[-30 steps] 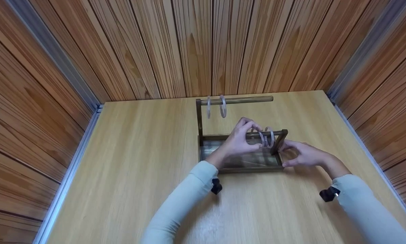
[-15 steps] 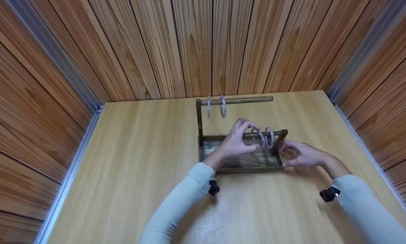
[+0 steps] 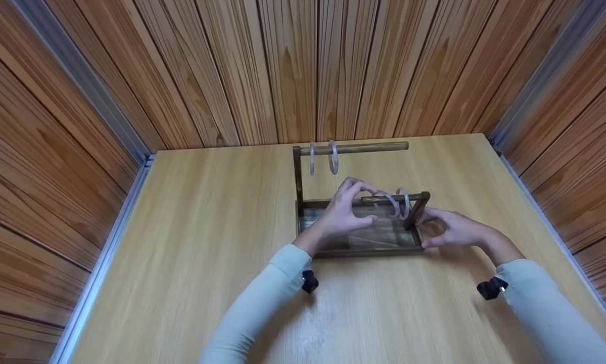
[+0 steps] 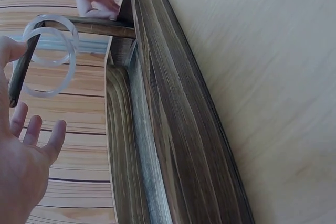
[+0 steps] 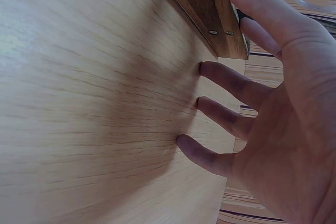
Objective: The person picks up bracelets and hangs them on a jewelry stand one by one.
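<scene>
My left hand (image 3: 345,210) is spread beside the lower rod (image 3: 371,199) of a dark wooden stand. Its upper fingertip lies at the edge of a pale, translucent bangle (image 3: 394,205) around that rod; the thumb is apart from it in the head view. A second bangle (image 3: 407,205) hangs nearer the post. Two more bangles (image 3: 334,159) hang on the upper rod (image 3: 368,147). At the stand's right end, my right hand (image 5: 291,108) touches the wood with thumb and index finger (image 5: 260,35), its other fingertips resting on the table. No hand clearly holds a bangle.
The stand's shallow tray (image 3: 368,252) sits on a light wooden tabletop (image 3: 206,227). Plank walls (image 3: 282,71) with grey metal corner strips (image 3: 100,91) enclose the table at the back and both sides.
My left hand has drawn back to the left along the lower rod, showing more of the rod's tip. The nearer bangle is slightly more tilted. My right hand stays put.
</scene>
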Demonstrator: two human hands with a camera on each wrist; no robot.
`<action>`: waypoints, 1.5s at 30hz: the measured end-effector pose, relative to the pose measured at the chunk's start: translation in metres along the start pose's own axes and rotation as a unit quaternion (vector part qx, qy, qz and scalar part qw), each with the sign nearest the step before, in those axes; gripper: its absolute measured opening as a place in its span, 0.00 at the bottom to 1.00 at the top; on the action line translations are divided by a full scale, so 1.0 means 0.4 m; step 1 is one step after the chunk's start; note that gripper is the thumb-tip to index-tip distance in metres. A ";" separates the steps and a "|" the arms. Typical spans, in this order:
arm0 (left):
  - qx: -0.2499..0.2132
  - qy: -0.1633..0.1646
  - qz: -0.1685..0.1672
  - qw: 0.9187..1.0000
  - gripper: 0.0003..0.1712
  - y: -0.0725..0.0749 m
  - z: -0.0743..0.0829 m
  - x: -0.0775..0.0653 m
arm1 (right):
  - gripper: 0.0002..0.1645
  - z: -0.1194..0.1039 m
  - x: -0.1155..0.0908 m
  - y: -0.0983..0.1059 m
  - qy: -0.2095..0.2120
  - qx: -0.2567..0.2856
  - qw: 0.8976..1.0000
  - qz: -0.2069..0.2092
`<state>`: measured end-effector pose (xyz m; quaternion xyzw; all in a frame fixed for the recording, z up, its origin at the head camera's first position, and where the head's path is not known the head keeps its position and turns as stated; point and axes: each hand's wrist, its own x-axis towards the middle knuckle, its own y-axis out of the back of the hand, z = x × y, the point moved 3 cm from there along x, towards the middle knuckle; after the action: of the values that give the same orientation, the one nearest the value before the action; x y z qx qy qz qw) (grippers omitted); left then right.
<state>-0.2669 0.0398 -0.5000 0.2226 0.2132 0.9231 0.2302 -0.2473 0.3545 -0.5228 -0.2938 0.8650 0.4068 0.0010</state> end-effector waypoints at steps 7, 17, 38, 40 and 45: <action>-0.005 0.010 -0.003 1.000 0.33 0.014 -0.003 -0.018 | 0.41 -0.004 -0.001 -0.001 -0.005 0.001 1.000 -0.001; -0.019 0.017 0.006 1.000 0.34 0.046 -0.024 -0.055 | 0.38 -0.008 0.001 0.001 0.002 0.000 1.000 0.006; 0.011 0.015 0.023 1.000 0.28 0.135 -0.056 -0.176 | 0.37 -0.006 -0.001 -0.001 0.011 -0.003 1.000 0.007; 0.015 0.016 0.019 1.000 0.28 0.142 -0.058 -0.189 | 0.37 -0.004 -0.003 -0.002 0.012 -0.003 1.000 0.007; 0.021 0.020 0.016 0.999 0.27 0.169 -0.062 -0.220 | 0.36 0.000 -0.003 -0.001 0.018 -0.002 1.000 0.008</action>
<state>-0.2319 -0.0674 -0.5140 0.2120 0.2335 0.9262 0.2066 -0.2460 0.3549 -0.5227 -0.2940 0.8664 0.4032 -0.0184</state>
